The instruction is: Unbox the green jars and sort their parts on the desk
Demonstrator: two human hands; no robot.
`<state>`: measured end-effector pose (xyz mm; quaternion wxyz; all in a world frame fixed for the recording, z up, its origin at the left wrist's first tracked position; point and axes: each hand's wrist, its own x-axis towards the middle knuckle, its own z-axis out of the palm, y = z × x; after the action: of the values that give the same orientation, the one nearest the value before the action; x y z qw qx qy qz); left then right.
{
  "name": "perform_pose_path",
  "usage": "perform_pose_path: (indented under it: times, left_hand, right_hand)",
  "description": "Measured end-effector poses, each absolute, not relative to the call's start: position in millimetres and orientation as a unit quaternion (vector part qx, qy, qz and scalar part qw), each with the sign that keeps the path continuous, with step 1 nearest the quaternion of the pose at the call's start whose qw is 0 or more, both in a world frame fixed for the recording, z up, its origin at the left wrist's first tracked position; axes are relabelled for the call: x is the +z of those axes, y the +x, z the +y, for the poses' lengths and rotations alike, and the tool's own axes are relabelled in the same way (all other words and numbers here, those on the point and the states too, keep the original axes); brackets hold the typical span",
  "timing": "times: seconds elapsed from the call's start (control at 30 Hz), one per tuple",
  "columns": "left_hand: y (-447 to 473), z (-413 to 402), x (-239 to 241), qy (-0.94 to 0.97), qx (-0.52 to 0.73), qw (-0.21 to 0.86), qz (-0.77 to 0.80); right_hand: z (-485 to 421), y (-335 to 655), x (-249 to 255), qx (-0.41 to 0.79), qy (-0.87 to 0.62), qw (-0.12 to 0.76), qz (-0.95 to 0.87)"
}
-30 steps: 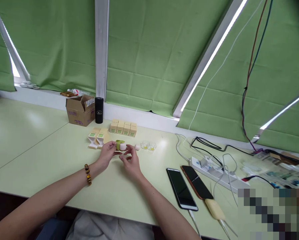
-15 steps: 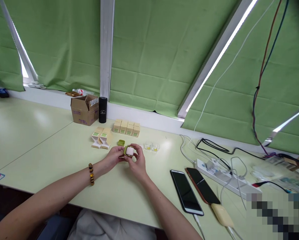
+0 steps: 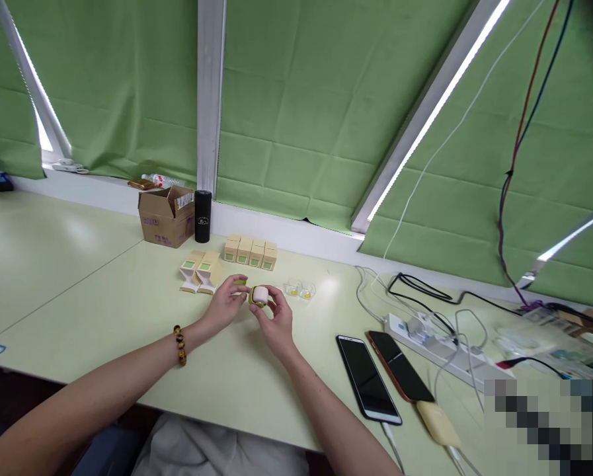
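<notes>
My right hand [image 3: 275, 320] holds a small green jar with a white top [image 3: 259, 295] just above the pale green table [image 3: 102, 311]. My left hand [image 3: 225, 303], a bead bracelet [image 3: 179, 344] on its wrist, pinches a small green lid [image 3: 240, 283] right beside the jar. Two open beige boxes [image 3: 199, 272] lie just beyond the left hand. A row of several shut beige boxes [image 3: 249, 252] stands behind them. Two small clear cups [image 3: 300, 289] sit to the right of the jar.
A cardboard carton [image 3: 164, 215] and a black cylinder [image 3: 202, 207] stand by the window sill. Two phones [image 3: 381, 374], a yellow power bank [image 3: 437, 423], a power strip [image 3: 442, 350] and tangled cables lie at the right. Green blinds cover the windows.
The jar went from my left hand into my right hand. My left hand reached back and took the green lid off the table. The camera shifted slightly.
</notes>
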<state>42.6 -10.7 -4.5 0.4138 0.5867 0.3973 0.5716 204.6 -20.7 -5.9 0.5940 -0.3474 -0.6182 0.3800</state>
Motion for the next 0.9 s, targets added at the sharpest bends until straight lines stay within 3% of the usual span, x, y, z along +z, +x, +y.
perform_pose_path:
  times: [0.13, 0.27, 0.9]
  left_hand:
    - [36, -15, 1, 0.69, 0.575, 0.226, 0.377]
    - [32, -23, 7, 0.771, 0.52, 0.147, 0.338]
    - [38, -31, 10, 0.778, 0.478, 0.224, 0.34]
  right_hand:
    - [-17, 207, -9, 0.385, -0.358, 0.577, -0.624]
    - [-12, 210, -12, 0.395, -0.351, 0.569, -0.63]
    - [-10, 210, -12, 0.412, -0.347, 0.572, -0.619]
